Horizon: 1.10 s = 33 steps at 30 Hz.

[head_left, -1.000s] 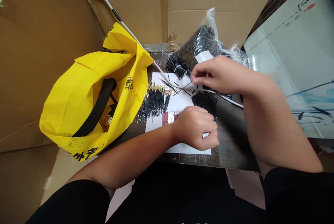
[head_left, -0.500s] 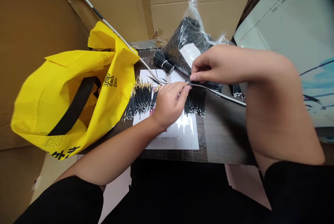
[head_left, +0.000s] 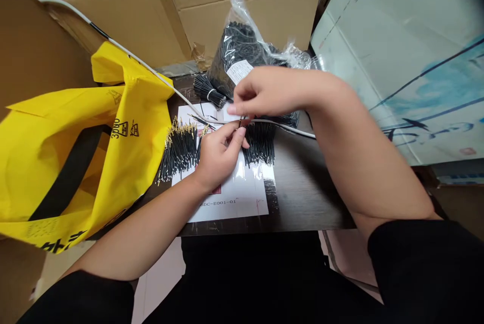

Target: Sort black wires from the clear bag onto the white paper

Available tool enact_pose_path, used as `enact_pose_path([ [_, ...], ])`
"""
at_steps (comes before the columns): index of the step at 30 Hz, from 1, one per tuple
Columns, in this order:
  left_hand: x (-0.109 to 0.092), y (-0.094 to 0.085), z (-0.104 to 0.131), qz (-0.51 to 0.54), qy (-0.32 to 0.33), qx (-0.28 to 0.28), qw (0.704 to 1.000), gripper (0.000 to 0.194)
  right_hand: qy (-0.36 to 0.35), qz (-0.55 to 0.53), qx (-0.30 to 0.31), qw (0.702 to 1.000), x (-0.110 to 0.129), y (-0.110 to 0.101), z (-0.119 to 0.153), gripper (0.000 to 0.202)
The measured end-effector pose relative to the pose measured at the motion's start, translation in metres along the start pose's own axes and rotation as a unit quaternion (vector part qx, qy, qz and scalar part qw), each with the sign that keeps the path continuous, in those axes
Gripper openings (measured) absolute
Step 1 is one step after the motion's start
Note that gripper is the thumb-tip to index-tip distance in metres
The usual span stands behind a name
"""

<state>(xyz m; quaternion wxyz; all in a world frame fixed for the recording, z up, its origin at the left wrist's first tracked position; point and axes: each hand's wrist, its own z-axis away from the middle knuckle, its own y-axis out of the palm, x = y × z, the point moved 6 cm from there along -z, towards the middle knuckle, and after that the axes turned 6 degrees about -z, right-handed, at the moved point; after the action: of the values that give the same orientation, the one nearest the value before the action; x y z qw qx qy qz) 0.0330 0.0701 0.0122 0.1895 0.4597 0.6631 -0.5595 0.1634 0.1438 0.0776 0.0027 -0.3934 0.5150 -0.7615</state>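
Note:
My left hand [head_left: 218, 155] is closed in a pinch over the paper sheet, with a short black wire [head_left: 241, 122] between thumb and forefinger. Just above it my right hand [head_left: 255, 93] is curled, its fingertips by the wire's upper end; whether they grip anything is hidden. To the left lies a spread of short black wires [head_left: 179, 145] with gold pin tips and silvery lower ends. Another group of black wires [head_left: 260, 145] lies right of my left hand. A white cable [head_left: 282, 126] runs behind my fingertips.
A clear plastic bag [head_left: 238, 44] full of black wires stands at the back, a tied wire bundle [head_left: 207, 91] beside it. On the left is a yellow bag [head_left: 145, 142] with a black strap. The printed sheet [head_left: 227, 208] lies on the dark table [head_left: 306, 203]. Cardboard [head_left: 245, 6] walls the back.
The view has swung right, so everything sits further left. My right fingertips have shifted from right of my left fingertips to above and left of them. The wire now stands more upright.

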Motion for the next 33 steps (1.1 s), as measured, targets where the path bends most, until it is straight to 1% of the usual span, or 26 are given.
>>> enact_pose_path([
  [2, 0.002, 0.002, 0.001, 0.039, -0.018, 0.009, 0.999, 0.027, 0.034, 0.012, -0.141, 0.989, -0.019, -0.019, -0.004, 0.038],
  [3, 0.003, 0.003, 0.002, 0.055, -0.025, 0.014, 0.998, 0.031, 0.055, 0.031, -0.229, 0.971, -0.031, -0.028, -0.004, 0.035],
  [4, 0.004, 0.005, 0.003, 0.07, -0.031, 0.02, 0.997, 0.034, 0.074, 0.045, -0.278, 0.957, -0.044, -0.032, -0.006, 0.03],
  [8, 0.005, 0.008, 0.004, 0.103, -0.037, 0.036, 0.993, 0.032, 0.155, 0.076, -0.336, 0.926, -0.091, -0.025, -0.017, 0.021],
  [10, 0.005, 0.007, 0.004, 0.106, -0.035, 0.035, 0.993, 0.029, 0.165, 0.078, -0.353, 0.918, -0.103, -0.021, -0.02, 0.02],
  [13, 0.006, 0.007, 0.003, 0.115, -0.036, 0.035, 0.992, 0.027, 0.168, 0.08, -0.377, 0.907, -0.112, -0.018, -0.02, 0.021],
  [15, 0.006, 0.007, 0.003, 0.121, -0.036, 0.039, 0.991, 0.025, 0.186, 0.084, -0.387, 0.899, -0.119, -0.019, -0.019, 0.022],
  [19, 0.006, 0.009, 0.004, 0.123, -0.032, 0.044, 0.991, 0.023, 0.222, 0.123, -0.368, 0.895, -0.135, -0.019, -0.022, 0.023],
  [22, 0.006, 0.009, 0.005, 0.127, -0.031, 0.045, 0.99, 0.023, 0.218, 0.134, -0.359, 0.897, -0.143, -0.022, -0.024, 0.028],
  [26, 0.006, 0.009, 0.005, 0.108, -0.03, 0.05, 0.992, 0.025, 0.215, 0.092, -0.339, 0.911, -0.147, -0.022, -0.028, 0.044],
  [28, 0.006, 0.007, 0.004, 0.085, -0.027, 0.046, 0.995, 0.025, 0.229, 0.109, -0.331, 0.909, -0.146, -0.022, -0.03, 0.047],
  [31, 0.006, 0.004, 0.004, 0.056, -0.025, 0.039, 0.997, 0.025, 0.232, 0.147, -0.331, 0.903, -0.142, -0.022, -0.029, 0.042],
  [33, 0.005, 0.004, 0.003, 0.044, -0.021, 0.04, 0.998, 0.024, 0.224, 0.149, -0.334, 0.903, -0.138, -0.022, -0.027, 0.036],
])
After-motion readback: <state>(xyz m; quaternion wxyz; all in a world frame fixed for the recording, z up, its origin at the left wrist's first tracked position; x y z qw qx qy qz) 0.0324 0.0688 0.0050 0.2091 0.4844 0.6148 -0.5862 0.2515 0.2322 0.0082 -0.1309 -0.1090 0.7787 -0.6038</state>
